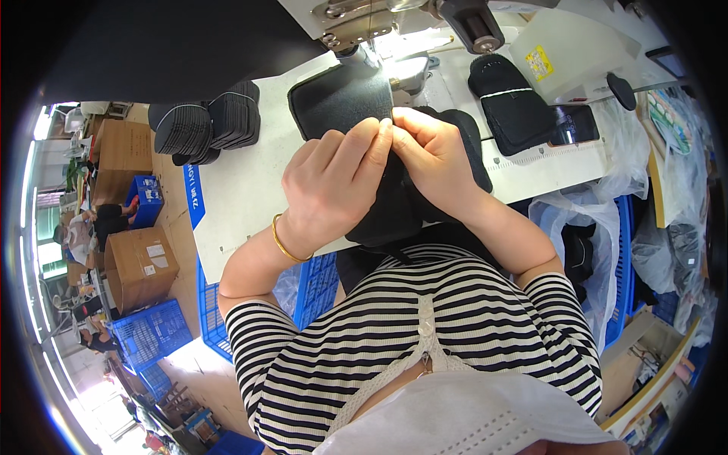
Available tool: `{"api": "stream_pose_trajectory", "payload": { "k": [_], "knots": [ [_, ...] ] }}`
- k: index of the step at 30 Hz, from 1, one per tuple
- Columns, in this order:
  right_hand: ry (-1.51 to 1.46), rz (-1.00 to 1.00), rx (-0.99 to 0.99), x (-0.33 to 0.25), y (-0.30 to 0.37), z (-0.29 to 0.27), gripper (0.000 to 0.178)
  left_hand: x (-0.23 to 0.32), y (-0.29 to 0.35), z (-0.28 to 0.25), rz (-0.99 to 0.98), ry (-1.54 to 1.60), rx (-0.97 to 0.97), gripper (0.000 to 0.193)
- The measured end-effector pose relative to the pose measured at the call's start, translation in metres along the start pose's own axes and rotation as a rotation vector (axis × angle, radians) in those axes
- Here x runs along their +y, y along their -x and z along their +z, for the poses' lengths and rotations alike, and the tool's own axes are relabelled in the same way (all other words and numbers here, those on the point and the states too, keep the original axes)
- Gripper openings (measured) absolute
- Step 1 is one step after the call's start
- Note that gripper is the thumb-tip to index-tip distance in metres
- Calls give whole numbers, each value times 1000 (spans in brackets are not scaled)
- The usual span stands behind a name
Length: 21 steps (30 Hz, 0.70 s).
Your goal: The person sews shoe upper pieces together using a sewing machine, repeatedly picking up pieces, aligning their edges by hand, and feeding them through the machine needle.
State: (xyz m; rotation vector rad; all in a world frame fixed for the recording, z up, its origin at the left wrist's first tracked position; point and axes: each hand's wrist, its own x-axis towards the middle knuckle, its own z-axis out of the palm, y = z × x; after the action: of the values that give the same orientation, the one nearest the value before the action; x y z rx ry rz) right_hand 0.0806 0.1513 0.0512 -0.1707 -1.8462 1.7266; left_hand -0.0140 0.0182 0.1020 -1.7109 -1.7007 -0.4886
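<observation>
A black padded fabric piece (341, 98) with a bound edge lies under the needle area of a sewing machine (349, 23). My left hand (334, 178) and my right hand (440, 155) meet at its right edge, thumbs and forefingers pinched together. The fingertips close on that edge; any small part between them is hidden. More black padded fabric (387, 216) hangs beneath my hands over the table's near edge, and further black pieces (470, 144) lie under and beyond my right hand.
Bundled black pieces (208, 125) stand stacked on the white table (265, 171) at left. At right lie a banded black stack (509, 114) and a dark phone-like device (574, 125). Blue crates (318, 284), a plastic-lined bin (607, 250) and cardboard boxes (140, 262) surround the table.
</observation>
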Motion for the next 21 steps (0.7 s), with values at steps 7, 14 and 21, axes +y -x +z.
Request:
{"api": "stream_pose_trajectory", "payload": {
  "k": [7, 14, 21],
  "knots": [
    [-44, -42, 36, -6, -3, -1, 15, 0, -9, 11, 44, -66, 51, 35],
    [17, -50, 5, 1, -12, -6, 14, -9, -22, 25, 11, -147, 109, 24],
    [-139, 89, -2, -5, -17, -3, 21, -16, -29, 24, -23, -175, 44, 13]
  ]
}}
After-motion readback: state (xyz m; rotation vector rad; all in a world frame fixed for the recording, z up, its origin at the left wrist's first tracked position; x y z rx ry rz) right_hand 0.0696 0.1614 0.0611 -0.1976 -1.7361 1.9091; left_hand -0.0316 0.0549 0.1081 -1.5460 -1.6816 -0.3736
